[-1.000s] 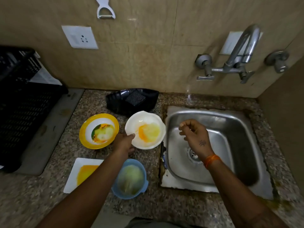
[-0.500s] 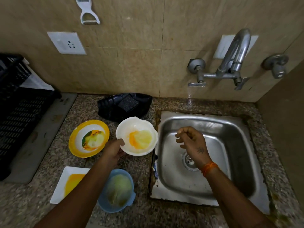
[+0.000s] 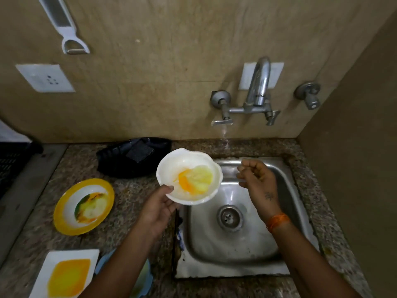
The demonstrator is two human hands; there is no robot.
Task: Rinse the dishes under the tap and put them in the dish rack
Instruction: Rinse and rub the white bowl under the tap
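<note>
My left hand (image 3: 158, 208) grips the near rim of a white bowl (image 3: 189, 160) smeared with yellow and orange residue, holding it lifted over the left edge of the steel sink (image 3: 247, 250). My right hand (image 3: 256, 178) hovers over the sink basin with fingers loosely curled, holding nothing. The tap (image 3: 258, 84) juts from the wall above the sink; no water runs from its spout. On the counter lie a yellow-rimmed plate (image 3: 64, 214), a white square plate (image 3: 90, 254) with yellow residue and a blue bowl (image 3: 101, 265) partly hidden under my left forearm. The black dish rack (image 3: 10, 166) is at the far left edge.
A black tray (image 3: 111, 158) with a dark scrub pad (image 3: 139, 150) sits against the wall behind the bowl. A peeler (image 3: 64, 26) hangs on the wall above a socket (image 3: 46, 78). A side wall bounds the sink on the right. A grey mat (image 3: 23, 190) lies by the rack.
My left hand has lifted the white bowl off the counter and carried it right, over the sink's edge. My right hand stayed over the basin.
</note>
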